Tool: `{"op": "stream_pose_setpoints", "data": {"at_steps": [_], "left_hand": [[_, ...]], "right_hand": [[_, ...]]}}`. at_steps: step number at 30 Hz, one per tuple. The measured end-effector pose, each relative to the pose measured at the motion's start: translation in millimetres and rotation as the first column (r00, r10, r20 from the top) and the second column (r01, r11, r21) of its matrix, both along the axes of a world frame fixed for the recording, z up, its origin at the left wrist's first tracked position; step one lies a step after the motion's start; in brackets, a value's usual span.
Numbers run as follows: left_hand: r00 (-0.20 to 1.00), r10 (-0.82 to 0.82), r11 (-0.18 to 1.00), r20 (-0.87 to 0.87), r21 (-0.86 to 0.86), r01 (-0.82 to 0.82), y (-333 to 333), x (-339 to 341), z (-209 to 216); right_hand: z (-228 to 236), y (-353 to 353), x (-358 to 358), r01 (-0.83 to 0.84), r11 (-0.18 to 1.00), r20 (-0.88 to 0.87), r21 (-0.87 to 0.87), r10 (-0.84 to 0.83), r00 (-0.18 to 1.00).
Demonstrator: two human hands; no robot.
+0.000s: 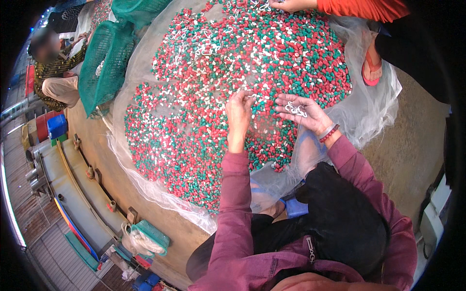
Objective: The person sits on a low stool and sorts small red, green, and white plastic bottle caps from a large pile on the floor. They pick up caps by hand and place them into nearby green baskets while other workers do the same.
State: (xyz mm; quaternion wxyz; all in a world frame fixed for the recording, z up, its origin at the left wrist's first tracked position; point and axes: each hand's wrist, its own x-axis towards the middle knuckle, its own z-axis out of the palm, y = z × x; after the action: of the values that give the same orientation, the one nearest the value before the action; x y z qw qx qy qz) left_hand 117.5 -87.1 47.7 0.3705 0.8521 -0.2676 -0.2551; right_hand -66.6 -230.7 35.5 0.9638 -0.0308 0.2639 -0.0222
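Observation:
A broad spread of small red, green and white pieces (194, 145) lies on a translucent sheet (361, 119) in front of me. Above its middle, my left hand (238, 116) has thumb and fingertips pinched together. Something small and whitish shows at the tips, too small to name. To its right, my right hand (310, 114) is turned palm up, fingers stretched out, cradling several thin white looped plastic pieces (296, 109). Similar white looped pieces (206, 43) lie on the far part of the spread.
A co-worker's hand (293, 5) with an orange sleeve (361, 7) reaches in at the far right; a sandalled foot (373, 68) is near the sheet. Another person (56, 72) sits far left beside green mesh baskets (104, 63). A small basket (150, 237) stands at the lower left.

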Motion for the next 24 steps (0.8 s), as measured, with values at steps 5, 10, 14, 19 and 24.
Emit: {"op": "stream_pose_setpoints", "data": {"at_steps": [5,10,14,19,24], "left_hand": [[0.966,-0.244,0.952,-0.087,-0.209,0.222,-13.2,-21.1,53.8],[0.891,-0.328,0.893,0.315,-0.204,0.401,-46.3,3.1,35.9],[0.87,-0.216,0.973,0.443,0.027,0.228,-71.5,50.8,-14.8],[0.795,-0.336,0.937,0.505,0.263,0.229,-41.4,66.3,-61.1],[0.924,-0.088,0.995,0.372,0.08,0.062,49.2,73.6,-52.4]], "right_hand": [[4.5,10.1,6.9,-0.042,0.987,0.105,0.155,0.026,0.994],[8.5,11.0,4.4,-0.072,0.981,0.115,0.179,0.052,0.992],[7.6,2.8,0.6,-0.108,0.99,0.01,0.095,0.107,0.994],[3.2,-8.5,-8.4,-0.039,0.996,-0.011,0.077,0.04,0.999],[-0.1,-11.7,-9.8,0.006,0.994,0.0,0.105,-0.006,1.0]]}}
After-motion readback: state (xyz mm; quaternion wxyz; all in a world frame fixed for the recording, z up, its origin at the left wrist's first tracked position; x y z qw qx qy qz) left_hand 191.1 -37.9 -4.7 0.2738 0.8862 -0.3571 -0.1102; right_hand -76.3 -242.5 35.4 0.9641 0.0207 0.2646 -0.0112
